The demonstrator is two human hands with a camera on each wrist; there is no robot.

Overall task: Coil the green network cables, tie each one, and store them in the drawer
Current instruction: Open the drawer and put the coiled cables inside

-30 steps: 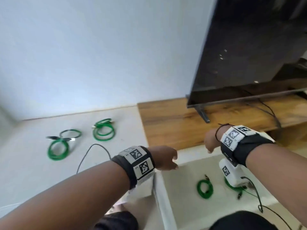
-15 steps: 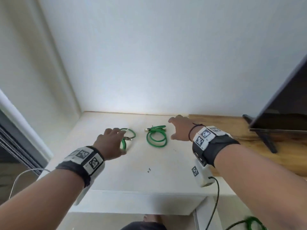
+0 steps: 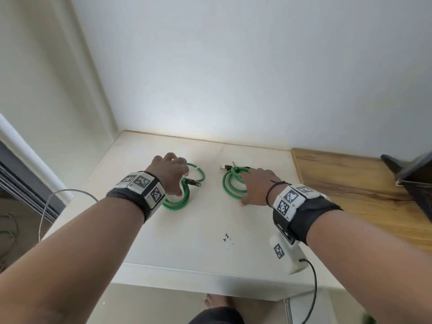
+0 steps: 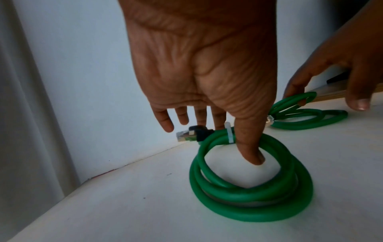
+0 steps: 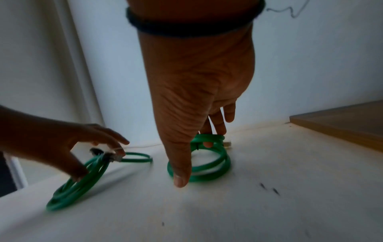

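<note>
Two coiled green network cables lie on a white cabinet top [image 3: 187, 242]. My left hand [image 3: 173, 176] grips the left coil [image 3: 177, 202]. Its thumb [image 4: 250, 152] is inside the ring, next to a white tie [image 4: 230, 134], and the fingers are on the far side by the plug [image 4: 186, 135]. That coil [image 5: 82, 178] stands tilted, with its far side raised. My right hand [image 3: 254, 185] is on the right coil [image 3: 230, 185], which carries a black tie. A fingertip [image 5: 207, 144] hooks under its far side, and the thumb [image 5: 180, 176] rests outside on the top. The drawer is out of view.
Walls close off the back and left of the top. A wooden bench [image 3: 350, 183] with a dark TV corner [image 3: 416, 178] adjoins on the right. Small black scraps [image 3: 226, 238] lie near the front edge. A grey wire [image 3: 58, 195] loops at the left.
A second ago I faced the open drawer with coils inside. My view has since swung left, and both hands have come down from above the two coils onto them.
</note>
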